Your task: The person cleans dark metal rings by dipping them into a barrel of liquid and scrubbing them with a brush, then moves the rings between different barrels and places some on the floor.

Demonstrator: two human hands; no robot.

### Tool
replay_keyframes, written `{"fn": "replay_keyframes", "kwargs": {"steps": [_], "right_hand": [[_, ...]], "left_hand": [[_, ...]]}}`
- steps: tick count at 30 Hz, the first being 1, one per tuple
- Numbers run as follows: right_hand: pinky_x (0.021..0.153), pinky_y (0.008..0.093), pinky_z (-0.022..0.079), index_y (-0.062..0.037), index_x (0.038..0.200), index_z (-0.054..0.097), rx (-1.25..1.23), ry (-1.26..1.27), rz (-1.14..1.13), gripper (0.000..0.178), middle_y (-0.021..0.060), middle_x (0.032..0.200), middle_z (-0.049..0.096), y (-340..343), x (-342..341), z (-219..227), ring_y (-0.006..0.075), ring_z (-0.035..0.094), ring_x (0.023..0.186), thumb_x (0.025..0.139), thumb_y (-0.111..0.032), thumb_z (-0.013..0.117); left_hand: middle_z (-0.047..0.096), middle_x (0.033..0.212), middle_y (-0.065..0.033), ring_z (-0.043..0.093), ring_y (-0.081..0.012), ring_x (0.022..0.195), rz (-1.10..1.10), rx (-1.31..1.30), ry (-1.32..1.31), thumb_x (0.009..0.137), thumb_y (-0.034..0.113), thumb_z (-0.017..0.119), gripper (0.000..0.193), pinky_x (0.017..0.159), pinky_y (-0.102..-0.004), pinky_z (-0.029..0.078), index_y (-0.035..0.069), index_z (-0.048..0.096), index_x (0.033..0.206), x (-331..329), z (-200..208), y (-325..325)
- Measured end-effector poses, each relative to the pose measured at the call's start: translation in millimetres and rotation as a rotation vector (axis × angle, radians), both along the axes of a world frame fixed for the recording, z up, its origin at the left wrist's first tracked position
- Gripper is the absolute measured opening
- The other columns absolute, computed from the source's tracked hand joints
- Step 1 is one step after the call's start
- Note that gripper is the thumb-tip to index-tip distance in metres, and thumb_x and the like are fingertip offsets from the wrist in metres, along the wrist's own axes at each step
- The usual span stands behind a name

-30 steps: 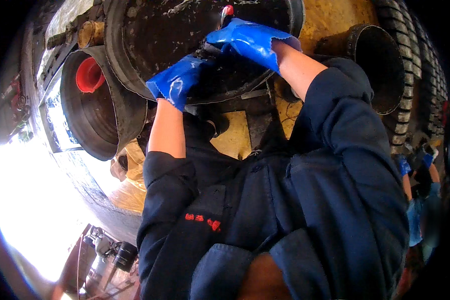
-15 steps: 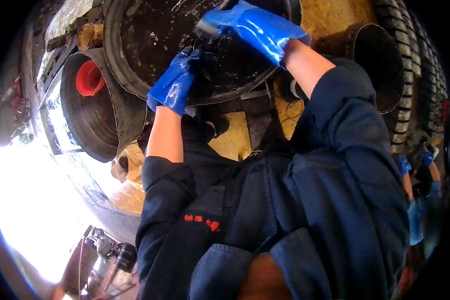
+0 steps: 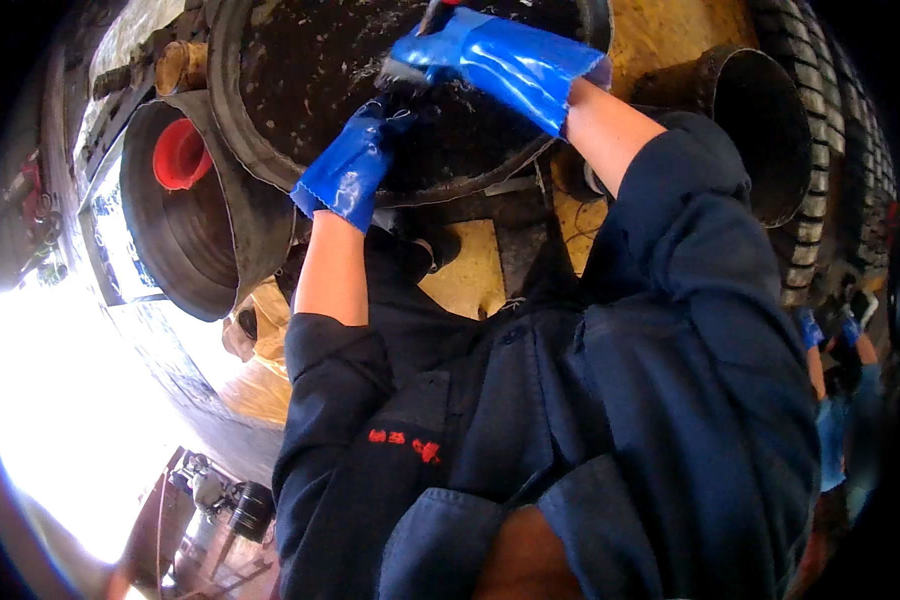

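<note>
Both my hands wear long blue rubber gloves and work over a wide black tub [image 3: 255, 145] of dark, wet-looking contents. My right hand [image 3: 470, 50] is closed round a brush [image 3: 402, 72]; its greyish bristles point left and a dark, red-tipped handle end rises above the glove. Just below and left of the bristles is my left hand [image 3: 355, 150], its fingers bent and stained dark. Something dark lies at those fingertips, but against the black tub I cannot make out what it is.
A grey round vessel [image 3: 255, 225] with a red plastic container [image 3: 180, 155] inside stands left of the tub. On the right are an open dark drum [image 3: 755, 135] and tyre treads [image 3: 805, 170]. Another person's blue-gloved hands [image 3: 812, 328] show at the far right.
My right hand has shifted slightly left and down with the brush, bringing its bristles nearer my left hand. The left hand stays almost in place.
</note>
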State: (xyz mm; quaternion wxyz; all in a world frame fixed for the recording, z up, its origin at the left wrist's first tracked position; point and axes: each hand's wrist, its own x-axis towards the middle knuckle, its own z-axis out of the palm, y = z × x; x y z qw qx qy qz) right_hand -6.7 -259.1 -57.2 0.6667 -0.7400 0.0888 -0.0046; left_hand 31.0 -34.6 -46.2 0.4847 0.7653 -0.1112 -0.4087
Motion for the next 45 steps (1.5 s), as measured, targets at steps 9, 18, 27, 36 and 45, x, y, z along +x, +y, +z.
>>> {"fn": "replay_keyframes", "kwargs": {"steps": [9, 18, 27, 36, 45], "right_hand": [[0.088, 0.0443, 0.053, -0.0026, 0.108, 0.076, -0.431, 0.392, 0.088, 0.049, 0.0249, 0.103, 0.073, 2, 27, -5, 0.0375, 0.071, 0.098, 0.088, -0.047, 0.07], [0.099, 0.0383, 0.05, -0.0083, 0.118, 0.075, -0.218, 0.276, 0.238, 0.049, 0.0173, 0.119, 0.073, -11, -14, 8, 0.0319, 0.068, 0.107, 0.097, -0.051, 0.063], [0.087, 0.0402, 0.051, -0.0046, 0.113, 0.075, -0.252, 0.202, -0.207, 0.05, 0.0183, 0.103, 0.075, -29, 0, 6, 0.0328, 0.07, 0.098, 0.088, -0.048, 0.073], [0.086, 0.0411, 0.052, -0.0052, 0.113, 0.075, -0.114, 0.153, 0.046, 0.051, 0.0178, 0.102, 0.075, -23, 8, -1, 0.0322, 0.071, 0.097, 0.087, -0.05, 0.073], [0.089, 0.0406, 0.055, -0.0073, 0.114, 0.075, -0.362, 0.292, 0.068, 0.052, 0.0194, 0.103, 0.075, 0, 18, -13, 0.0332, 0.071, 0.097, 0.085, -0.05, 0.076]], "left_hand": [[0.068, 0.132, -0.01, 0.058, -0.0216, 0.121, -0.05, -0.005, 0.084, 0.1, 0.019, 0.066, 0.047, 0.107, -0.0325, 0.044, 0.006, 0.058, 0.144, 0, 11, -2], [0.068, 0.132, -0.01, 0.058, -0.0215, 0.121, -0.073, -0.007, 0.121, 0.1, 0.02, 0.066, 0.047, 0.107, -0.0327, 0.044, 0.007, 0.058, 0.144, 1, 13, -7], [0.068, 0.132, -0.0099, 0.058, -0.0215, 0.122, -0.006, -0.056, 0.176, 0.1, 0.02, 0.065, 0.047, 0.107, -0.0328, 0.044, 0.007, 0.058, 0.144, -2, 16, -26], [0.069, 0.128, -0.0082, 0.061, -0.0196, 0.113, 0.09, -0.005, 0.155, 0.101, 0.021, 0.065, 0.045, 0.103, -0.0322, 0.046, 0.006, 0.059, 0.143, -4, -11, -1], [0.07, 0.126, -0.0092, 0.061, -0.0199, 0.112, 0.07, -0.001, 0.095, 0.099, 0.02, 0.066, 0.044, 0.101, -0.0316, 0.047, 0.005, 0.061, 0.141, -5, 3, 5]]}}
